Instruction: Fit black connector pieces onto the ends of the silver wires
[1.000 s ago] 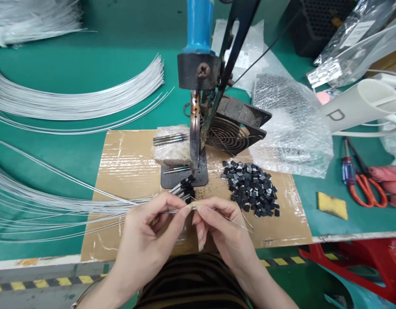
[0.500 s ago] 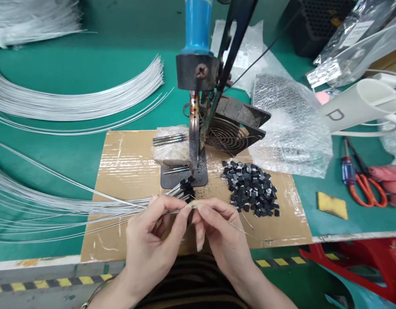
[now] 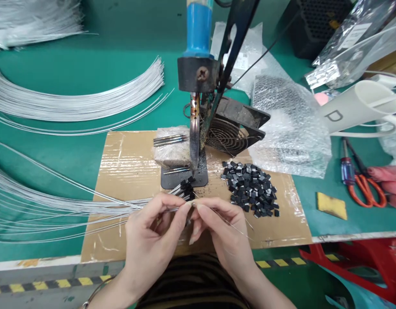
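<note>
White mug [image 3: 346,106], white stick [image 3: 387,98] at its mouth (left fingers [image 3: 178,222] and right fingers [image 3: 209,217] pinched on thin wire [image 3: 174,209]).

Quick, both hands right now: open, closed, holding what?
Left hand: closed, thumb and fingers pinching a thin pale wire.
Right hand: closed, pinching at the left fingertips; apparently holding a fine strand.
</note>
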{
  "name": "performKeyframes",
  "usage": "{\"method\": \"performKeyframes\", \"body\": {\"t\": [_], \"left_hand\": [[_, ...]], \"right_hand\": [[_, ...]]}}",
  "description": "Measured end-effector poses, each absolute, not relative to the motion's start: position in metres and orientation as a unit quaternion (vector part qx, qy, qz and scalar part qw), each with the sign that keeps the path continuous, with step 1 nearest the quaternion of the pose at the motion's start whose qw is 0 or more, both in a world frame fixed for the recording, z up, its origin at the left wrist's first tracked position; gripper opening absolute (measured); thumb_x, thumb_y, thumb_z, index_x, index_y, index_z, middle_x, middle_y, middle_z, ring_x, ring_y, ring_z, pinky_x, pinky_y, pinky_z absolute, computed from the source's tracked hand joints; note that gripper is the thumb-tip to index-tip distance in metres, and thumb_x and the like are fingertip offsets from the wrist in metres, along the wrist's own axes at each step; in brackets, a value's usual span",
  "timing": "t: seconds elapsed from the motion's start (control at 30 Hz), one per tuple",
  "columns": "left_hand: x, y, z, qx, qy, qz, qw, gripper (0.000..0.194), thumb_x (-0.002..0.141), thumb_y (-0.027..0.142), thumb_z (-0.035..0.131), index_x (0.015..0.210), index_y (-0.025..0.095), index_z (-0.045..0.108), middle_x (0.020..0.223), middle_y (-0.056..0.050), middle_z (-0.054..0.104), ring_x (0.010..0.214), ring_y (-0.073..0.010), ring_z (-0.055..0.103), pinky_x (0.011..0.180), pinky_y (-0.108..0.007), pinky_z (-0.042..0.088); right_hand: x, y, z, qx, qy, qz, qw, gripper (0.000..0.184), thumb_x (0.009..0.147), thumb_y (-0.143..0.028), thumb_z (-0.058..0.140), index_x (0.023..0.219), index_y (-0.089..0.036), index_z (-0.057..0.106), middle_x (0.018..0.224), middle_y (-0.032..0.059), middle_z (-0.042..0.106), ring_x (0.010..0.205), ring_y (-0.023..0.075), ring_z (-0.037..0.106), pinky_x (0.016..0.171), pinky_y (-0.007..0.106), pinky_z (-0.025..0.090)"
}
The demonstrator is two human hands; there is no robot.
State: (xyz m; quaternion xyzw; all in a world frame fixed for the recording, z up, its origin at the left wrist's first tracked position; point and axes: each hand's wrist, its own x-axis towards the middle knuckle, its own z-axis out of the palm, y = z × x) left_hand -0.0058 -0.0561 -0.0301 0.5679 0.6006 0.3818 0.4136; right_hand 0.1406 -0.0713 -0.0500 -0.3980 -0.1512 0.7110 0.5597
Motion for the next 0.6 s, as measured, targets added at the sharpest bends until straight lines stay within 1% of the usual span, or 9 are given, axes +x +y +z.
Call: {"method": "performKeyframes", "body": {"t": [0.17, 0.27, 0.47, 0.6], "left_hand": [[-0.0069, -0.0583, -0.031, 0.575, 0.593, 0.388, 0.409, 0.005, 0.094, 0.022, 0.075, 0.089, 0.021, 0.074, 0.074, 0.0, 0.078, 0.06, -0.0115, 0.069, 0.053, -0.017, 0.05], [-0.0069, -0.0589, -0.0319, 0.58, 0.588, 0.388, 0.409, 0.005, 0.094, 0.02, 0.074, 0.089, 0.021, 0.074, 0.074, 0.001, 0.077, 0.059, -0.0108, 0.068, 0.052, -0.017, 0.047], [-0.0043, -0.059, -0.0278, 0.56, 0.6, 0.387, 0.421, 0.008, 0.093, 0.022, 0.074, 0.085, 0.021, 0.074, 0.069, 0.002, 0.071, 0.055, -0.0088, 0.059, 0.05, -0.019, 0.042], [-0.0033, -0.0592, -0.0229, 0.551, 0.619, 0.371, 0.419, 0.012, 0.092, 0.024, 0.075, 0.081, 0.021, 0.075, 0.066, 0.002, 0.067, 0.054, -0.009, 0.052, 0.052, -0.022, 0.039]], "right_hand": [[0.1406, -0.0743, -0.0538, -0.417, -0.178, 0.697, 0.556, 0.009, 0.091, -0.03, 0.084, 0.096, -0.022, 0.086, 0.077, 0.0015, 0.079, 0.054, 0.0104, 0.071, 0.056, 0.021, 0.063], [0.1411, -0.0747, -0.0544, -0.418, -0.186, 0.694, 0.556, 0.008, 0.093, -0.029, 0.083, 0.096, -0.022, 0.086, 0.077, 0.0009, 0.079, 0.053, 0.0091, 0.07, 0.056, 0.019, 0.062], [0.1437, -0.0744, -0.0548, -0.412, -0.182, 0.703, 0.55, 0.007, 0.092, -0.029, 0.084, 0.093, -0.022, 0.085, 0.075, -0.0004, 0.079, 0.05, 0.0084, 0.07, 0.054, 0.018, 0.06], [0.1471, -0.0713, -0.0519, -0.402, -0.165, 0.724, 0.536, 0.009, 0.089, -0.029, 0.086, 0.086, -0.02, 0.085, 0.07, -0.0009, 0.076, 0.046, 0.0088, 0.068, 0.048, 0.017, 0.058]]}}
